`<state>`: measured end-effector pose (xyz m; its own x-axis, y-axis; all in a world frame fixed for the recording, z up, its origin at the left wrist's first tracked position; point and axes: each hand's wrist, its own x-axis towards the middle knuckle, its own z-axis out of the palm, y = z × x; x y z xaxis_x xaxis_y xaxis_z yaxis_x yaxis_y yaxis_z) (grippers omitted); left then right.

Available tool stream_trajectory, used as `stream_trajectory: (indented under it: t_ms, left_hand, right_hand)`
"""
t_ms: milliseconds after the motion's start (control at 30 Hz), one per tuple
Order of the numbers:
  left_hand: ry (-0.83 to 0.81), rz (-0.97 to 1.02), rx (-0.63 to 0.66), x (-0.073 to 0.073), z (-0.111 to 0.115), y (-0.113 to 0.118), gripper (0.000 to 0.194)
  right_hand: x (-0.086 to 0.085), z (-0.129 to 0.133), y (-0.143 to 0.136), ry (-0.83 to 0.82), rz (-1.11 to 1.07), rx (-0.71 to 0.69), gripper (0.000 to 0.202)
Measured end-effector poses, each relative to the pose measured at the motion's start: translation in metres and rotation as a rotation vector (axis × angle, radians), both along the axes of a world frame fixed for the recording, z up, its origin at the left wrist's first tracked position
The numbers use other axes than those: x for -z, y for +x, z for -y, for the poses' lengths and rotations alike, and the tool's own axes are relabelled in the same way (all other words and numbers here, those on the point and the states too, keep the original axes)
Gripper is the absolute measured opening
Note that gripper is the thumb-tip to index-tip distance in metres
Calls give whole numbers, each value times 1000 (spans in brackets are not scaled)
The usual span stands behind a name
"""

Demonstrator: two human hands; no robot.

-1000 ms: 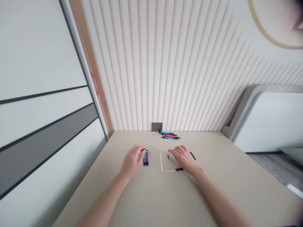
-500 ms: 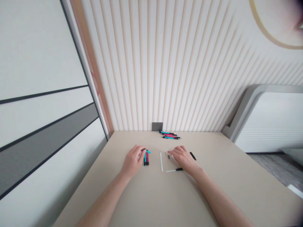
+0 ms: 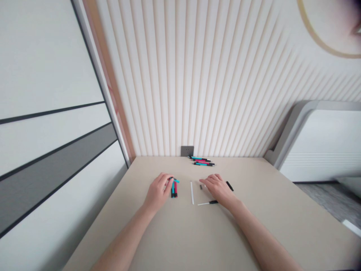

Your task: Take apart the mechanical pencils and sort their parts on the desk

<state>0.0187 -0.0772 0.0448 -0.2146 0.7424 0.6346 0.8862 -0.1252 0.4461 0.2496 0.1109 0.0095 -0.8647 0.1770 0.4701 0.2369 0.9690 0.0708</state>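
Observation:
My left hand (image 3: 159, 190) pinches a blue pen barrel (image 3: 176, 181) with a dark end, between thumb and fingertips. Just below it, a blue barrel (image 3: 173, 190) and a red barrel (image 3: 176, 190) lie side by side on the table, black ends toward me. My right hand (image 3: 216, 187) rests low over the table with its index finger stretched to the left; its thumb is mostly hidden. A small dark pen part (image 3: 201, 187) lies under that finger. Beside the wrist is a black pen part with a white refill (image 3: 203, 204); a black piece (image 3: 229, 186) lies beyond the hand.
White refills (image 3: 192, 192) lie between my hands on the beige table (image 3: 180, 233). Several blue and red pens (image 3: 202, 162) are grouped at the back edge, below a dark wall socket (image 3: 187, 151). A white cabinet (image 3: 56, 150) stands at the left.

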Motion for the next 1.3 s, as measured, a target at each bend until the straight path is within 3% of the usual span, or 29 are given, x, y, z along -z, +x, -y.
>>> stream_trajectory:
  t_ms: [300, 467, 600, 733, 1000, 1133, 1300]
  left_hand:
    - [11, 38, -45, 0, 0, -1, 18]
    - [11, 263, -114, -3, 0, 0, 23]
    - [-63, 546, 55, -1, -2, 4, 26]
    - [-170, 663, 222, 5, -4, 14, 28]
    - [-409, 518, 393, 4, 0, 28, 24]
    - [-456, 387, 397, 5, 1, 31, 23]
    - [-528, 422, 419, 7, 0, 36, 22]
  right_hand:
    - [-4, 0, 5, -18, -51, 10, 34]
    - [-15, 10, 12, -71, -111, 15, 32]
    - [-19, 23, 10, -105, -155, -6, 33]
    - [-19, 37, 0, -104, -215, -29, 43]
    - [-19, 43, -2, -100, -111, -145, 21]
    - [-21, 47, -3, -14, -25, -223, 21]
    - [-22, 56, -7, -30, -4, -248, 25]
